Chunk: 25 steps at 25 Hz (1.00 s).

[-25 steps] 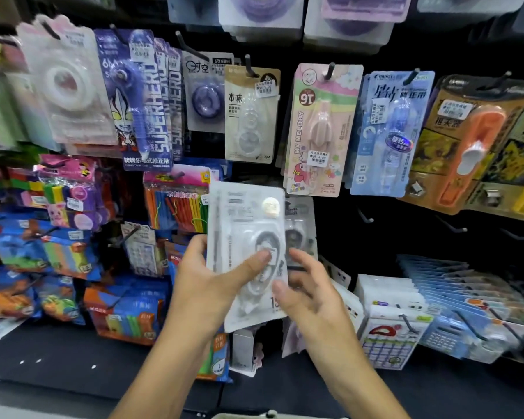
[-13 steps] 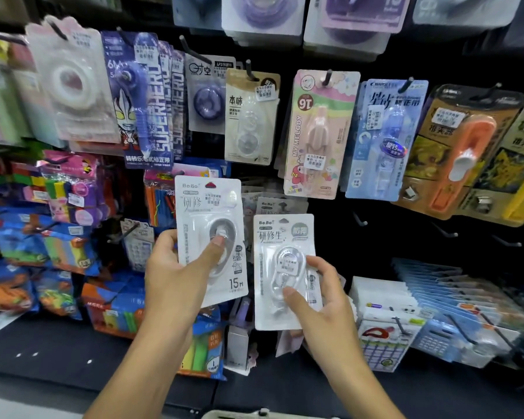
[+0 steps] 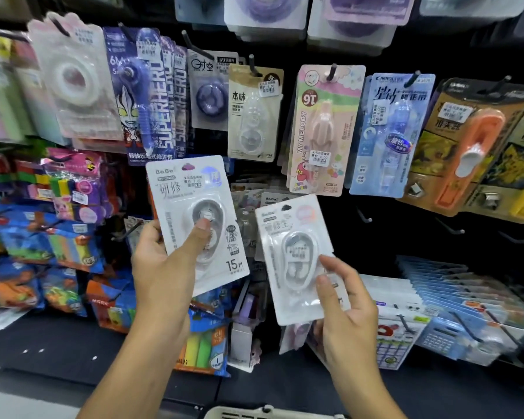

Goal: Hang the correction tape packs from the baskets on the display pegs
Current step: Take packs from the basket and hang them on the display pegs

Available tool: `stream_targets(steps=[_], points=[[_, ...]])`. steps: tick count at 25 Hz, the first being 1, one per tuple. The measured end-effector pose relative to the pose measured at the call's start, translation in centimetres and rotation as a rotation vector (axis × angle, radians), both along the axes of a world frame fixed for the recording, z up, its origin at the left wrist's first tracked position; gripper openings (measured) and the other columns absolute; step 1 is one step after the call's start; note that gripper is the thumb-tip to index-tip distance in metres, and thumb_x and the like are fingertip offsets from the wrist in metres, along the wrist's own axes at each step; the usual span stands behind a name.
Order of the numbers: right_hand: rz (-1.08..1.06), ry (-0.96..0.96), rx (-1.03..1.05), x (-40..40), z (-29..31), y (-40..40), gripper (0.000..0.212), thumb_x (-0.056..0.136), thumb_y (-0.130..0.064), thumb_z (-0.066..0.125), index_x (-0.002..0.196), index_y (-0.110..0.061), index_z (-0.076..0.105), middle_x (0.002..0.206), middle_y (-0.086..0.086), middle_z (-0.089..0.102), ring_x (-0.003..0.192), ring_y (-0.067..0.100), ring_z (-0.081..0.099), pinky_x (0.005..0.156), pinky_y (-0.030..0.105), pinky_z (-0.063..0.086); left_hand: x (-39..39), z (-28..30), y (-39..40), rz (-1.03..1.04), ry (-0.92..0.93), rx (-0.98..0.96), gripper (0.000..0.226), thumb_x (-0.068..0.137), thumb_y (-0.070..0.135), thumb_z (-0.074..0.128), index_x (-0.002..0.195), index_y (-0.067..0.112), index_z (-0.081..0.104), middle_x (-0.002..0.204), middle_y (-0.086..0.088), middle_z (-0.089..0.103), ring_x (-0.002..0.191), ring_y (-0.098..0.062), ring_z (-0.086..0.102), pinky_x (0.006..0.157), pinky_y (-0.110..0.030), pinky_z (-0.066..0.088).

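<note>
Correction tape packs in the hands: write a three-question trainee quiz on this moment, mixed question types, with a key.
1. True or false: the left hand holds a white pack marked 15M.
2. The right hand grips its white pack by the: A) top edge B) lower right part C) hang hole.
3. Fill in: the empty black pegs sit to the ___ of the right hand's pack.

Key: 1 true; 2 B; 3 right.
</note>
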State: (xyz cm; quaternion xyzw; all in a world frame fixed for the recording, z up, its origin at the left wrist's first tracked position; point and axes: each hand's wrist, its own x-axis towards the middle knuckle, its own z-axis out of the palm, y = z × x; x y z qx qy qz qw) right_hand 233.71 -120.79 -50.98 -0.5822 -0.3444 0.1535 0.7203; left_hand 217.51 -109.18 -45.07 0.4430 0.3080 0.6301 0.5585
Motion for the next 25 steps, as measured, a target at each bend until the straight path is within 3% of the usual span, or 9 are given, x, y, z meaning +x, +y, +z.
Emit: stream_targets(steps=[4,6,8,10,13,17,21,23,25], points=[[-0.023,-0.049,-0.089,-0.4,1.3,0.8,0.026,0.102,-0.020,0.055,0.109,-0.044,0.065,0.099,-0.015,0.073,0.080,0.011,0.067,0.074,0.035,0.056,0.1,-0.1,-0.3,-0.038,0.010,-0.014,0.022,0.083,0.021,0.079,0.101,0.024,0.066,0.093,0.010,0.080,0.082,-0.011,0.077,0.056,-0.020,0.058],[-0.060,-0.024,-0.076,-1.1,1.0,0.5,0.029,0.102,-0.020,0.054,0.106,-0.046,0.064,0.088,-0.018,0.071,0.069,0.012,0.061,0.066,0.029,0.053,0.2,-0.1,-0.2,-0.035,0.039,-0.006,0.023,0.083,0.021,0.080,0.101,0.023,0.065,0.094,0.009,0.079,0.084,-0.011,0.077,0.057,-0.019,0.058],[-0.084,0.018,-0.068,-1.6,0.7,0.2,0.031,0.102,-0.020,0.053,0.104,-0.049,0.065,0.074,-0.009,0.065,0.063,0.009,0.053,0.056,0.022,0.047,0.3,-0.3,0.0,-0.038,0.056,0.002,0.022,0.084,0.019,0.079,0.101,0.023,0.065,0.094,0.009,0.079,0.084,-0.011,0.077,0.058,-0.019,0.058],[-0.085,0.057,-0.055,-2.0,0.7,0.2,0.034,0.103,-0.019,0.051,0.103,-0.049,0.065,0.073,-0.005,0.063,0.066,0.010,0.052,0.058,0.025,0.049,0.4,-0.4,0.1,-0.055,0.075,0.002,0.021,0.085,0.019,0.079,0.101,0.023,0.066,0.095,0.008,0.080,0.085,-0.012,0.077,0.060,-0.021,0.059],[-0.093,0.140,-0.041,-2.5,1.3,0.9,0.032,0.105,-0.019,0.049,0.105,-0.047,0.066,0.107,0.001,0.072,0.085,0.026,0.059,0.080,0.051,0.054,0.3,-0.6,0.2,-0.074,0.084,0.003,0.020,0.086,0.019,0.078,0.101,0.024,0.066,0.096,0.008,0.080,0.086,-0.013,0.077,0.060,-0.023,0.059],[-0.084,0.085,-0.076,-2.5,2.7,1.2,0.037,0.105,-0.017,0.048,0.104,-0.049,0.064,0.103,-0.004,0.072,0.081,0.022,0.060,0.080,0.049,0.055,0.1,-0.8,0.2,-0.071,0.105,-0.011,0.018,0.087,0.020,0.078,0.100,0.026,0.067,0.097,0.008,0.079,0.088,-0.014,0.077,0.064,-0.028,0.060],[-0.095,0.033,-0.106,-3.0,2.1,0.5,0.038,0.104,-0.015,0.047,0.107,-0.049,0.064,0.107,-0.015,0.069,0.102,0.023,0.065,0.090,0.054,0.055,0.0,-0.8,0.2,-0.067,0.090,-0.016,0.018,0.087,0.019,0.078,0.100,0.026,0.067,0.096,0.009,0.079,0.086,-0.013,0.077,0.058,-0.024,0.060],[-0.032,0.006,-0.187,-2.7,1.9,0.8,0.045,0.103,-0.012,0.046,0.111,-0.054,0.059,0.119,-0.019,0.062,0.106,0.022,0.065,0.089,0.049,0.056,0.0,-0.9,0.2,-0.051,0.096,-0.011,0.018,0.087,0.020,0.078,0.099,0.027,0.068,0.096,0.009,0.079,0.086,-0.013,0.077,0.058,-0.024,0.060],[0.143,0.059,-0.260,-2.5,2.1,1.3,0.058,0.102,-0.008,0.049,0.131,-0.058,0.044,0.139,-0.021,0.049,0.104,0.003,0.066,0.083,0.027,0.057,0.0,-1.1,0.2,-0.050,0.099,-0.007,0.018,0.087,0.020,0.078,0.099,0.026,0.067,0.096,0.009,0.079,0.086,-0.013,0.077,0.058,-0.024,0.060]])
